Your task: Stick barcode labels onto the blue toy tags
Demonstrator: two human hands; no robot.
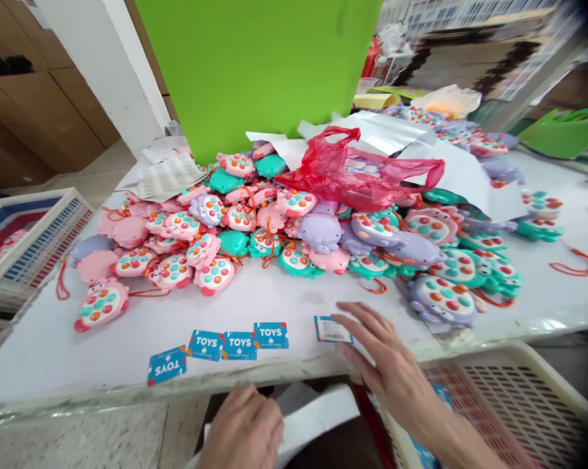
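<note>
My right hand (pixel 379 355) lies flat on the white table (pixel 103 339) near its front edge, fingers stretched out, fingertips touching a small card (pixel 333 329) with a barcode side up. To its left lie several blue "TOYS" cards (pixel 238 344) in a row. My left hand (pixel 245 426) is below the table edge with its fingers curled on a white sheet or bag (pixel 318 413); what it grips is hidden. Behind the cards spreads a heap of pink, purple and teal animal-shaped toys (pixel 294 234) with coloured buttons and orange cords.
A red plastic bag (pixel 357 172) lies on the heap. A green board (pixel 259 65) stands behind it. A white slotted basket (pixel 499 391) sits low at the right, stacked baskets (pixel 25 241) at the left, and a loose orange cord (pixel 574 266) lies far right.
</note>
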